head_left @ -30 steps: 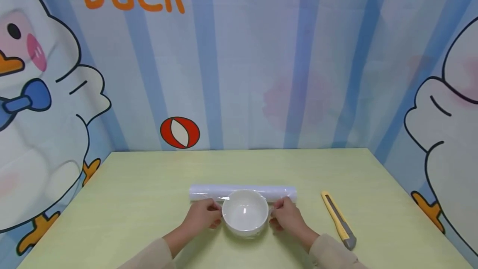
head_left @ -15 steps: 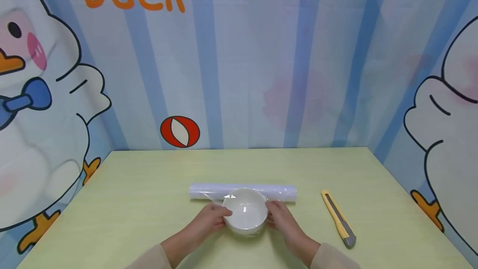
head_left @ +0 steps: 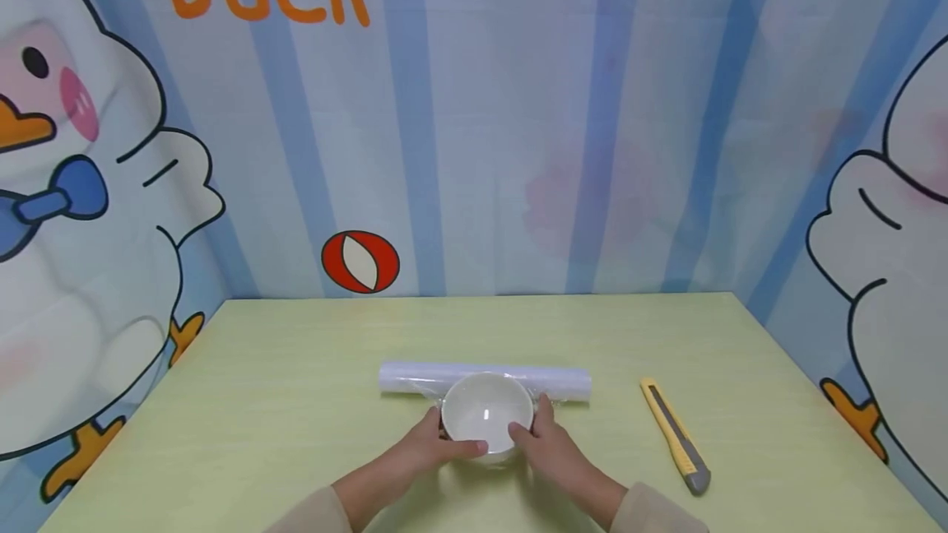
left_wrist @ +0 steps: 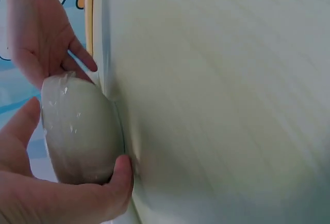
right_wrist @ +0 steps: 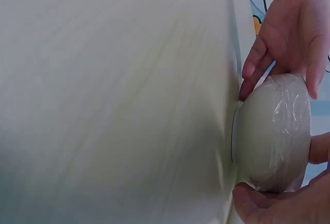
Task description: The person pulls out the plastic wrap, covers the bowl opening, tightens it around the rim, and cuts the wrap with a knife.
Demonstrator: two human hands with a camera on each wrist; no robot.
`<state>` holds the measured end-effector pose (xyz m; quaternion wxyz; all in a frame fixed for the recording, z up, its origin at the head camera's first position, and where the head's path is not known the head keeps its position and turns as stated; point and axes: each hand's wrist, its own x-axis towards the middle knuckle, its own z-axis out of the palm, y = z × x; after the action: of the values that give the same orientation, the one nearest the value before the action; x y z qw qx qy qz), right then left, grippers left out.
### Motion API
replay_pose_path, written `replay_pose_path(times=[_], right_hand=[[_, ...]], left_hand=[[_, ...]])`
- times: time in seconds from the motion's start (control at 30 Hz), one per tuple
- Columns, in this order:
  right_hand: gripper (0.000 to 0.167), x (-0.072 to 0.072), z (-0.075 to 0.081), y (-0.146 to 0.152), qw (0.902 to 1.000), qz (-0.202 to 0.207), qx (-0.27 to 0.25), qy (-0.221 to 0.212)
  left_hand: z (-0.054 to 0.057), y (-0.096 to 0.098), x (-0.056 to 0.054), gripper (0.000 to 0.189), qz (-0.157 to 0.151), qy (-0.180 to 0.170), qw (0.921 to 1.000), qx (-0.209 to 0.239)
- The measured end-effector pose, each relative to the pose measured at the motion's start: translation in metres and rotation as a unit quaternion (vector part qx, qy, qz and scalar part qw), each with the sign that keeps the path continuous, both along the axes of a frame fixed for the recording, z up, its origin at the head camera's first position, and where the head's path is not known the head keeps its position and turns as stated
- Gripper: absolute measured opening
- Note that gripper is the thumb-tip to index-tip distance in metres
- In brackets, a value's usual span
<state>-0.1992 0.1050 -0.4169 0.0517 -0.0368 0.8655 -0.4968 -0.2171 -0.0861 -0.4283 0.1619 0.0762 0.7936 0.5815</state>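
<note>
A white bowl [head_left: 486,410] stands on the table, with clear cling film [left_wrist: 64,98] over its top. The film's crinkled edge hugs the outer wall. My left hand [head_left: 416,452] holds the bowl's left side, its thumb stretched along the near rim. From the other side my right hand [head_left: 554,451] holds it, thumb tip at the near right rim. In the left wrist view, the left fingertips [left_wrist: 122,167] reach down by the foot of the bowl. Right behind the bowl lies a roll of cling film [head_left: 415,377], partly hidden by it.
To the right, a yellow and grey utility knife [head_left: 676,436] lies at a slant on the pale green table [head_left: 296,344]. A striped curtain [head_left: 504,122] with duck pictures hangs behind the table's back edge.
At first both hands pinch film at the bowl's sides. They have since moved in around the bowl, thumbs coming to the near rim. Bowl, roll and knife stay in place.
</note>
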Motion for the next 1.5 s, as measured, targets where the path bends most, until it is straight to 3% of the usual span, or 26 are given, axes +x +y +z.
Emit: replay_pose_path(times=[0.33, 0.53, 0.73, 0.83, 0.9, 1.07, 1.27, 1.5], right_hand=[[0.074, 0.0, -0.002, 0.0, 0.9996, -0.013, -0.023, -0.007], [0.078, -0.006, -0.004, -0.002, 0.9975, -0.044, -0.053, -0.019], [0.071, -0.009, -0.001, -0.002, 0.9958, -0.069, -0.058, -0.012], [0.053, -0.01, -0.001, -0.002, 0.9947, -0.079, -0.065, -0.011], [0.05, -0.012, -0.002, -0.002, 0.9914, -0.091, -0.091, -0.024], [0.063, -0.015, -0.005, -0.001, 0.9721, -0.125, -0.18, -0.084], [0.048, -0.014, -0.006, 0.003, 0.9703, -0.061, -0.207, -0.11], [0.054, -0.015, -0.01, 0.004, 0.9681, -0.026, -0.223, -0.112]], left_hand=[[-0.007, 0.003, -0.001, 0.072, -0.012, 0.024, 0.9992, 0.028], [-0.008, 0.004, -0.001, 0.079, 0.03, -0.009, 0.9994, 0.013], [-0.005, 0.006, -0.002, 0.095, 0.056, -0.004, 0.9984, -0.004], [-0.004, 0.005, -0.003, 0.091, 0.036, -0.017, 0.9992, 0.007], [-0.003, 0.004, -0.004, 0.083, 0.015, -0.026, 0.9994, 0.019], [-0.004, 0.004, -0.009, 0.077, -0.01, -0.03, 0.9995, 0.008], [-0.004, 0.003, -0.012, 0.071, -0.018, -0.033, 0.9993, 0.004], [-0.006, 0.003, -0.013, 0.075, -0.035, -0.052, 0.9979, 0.017]])
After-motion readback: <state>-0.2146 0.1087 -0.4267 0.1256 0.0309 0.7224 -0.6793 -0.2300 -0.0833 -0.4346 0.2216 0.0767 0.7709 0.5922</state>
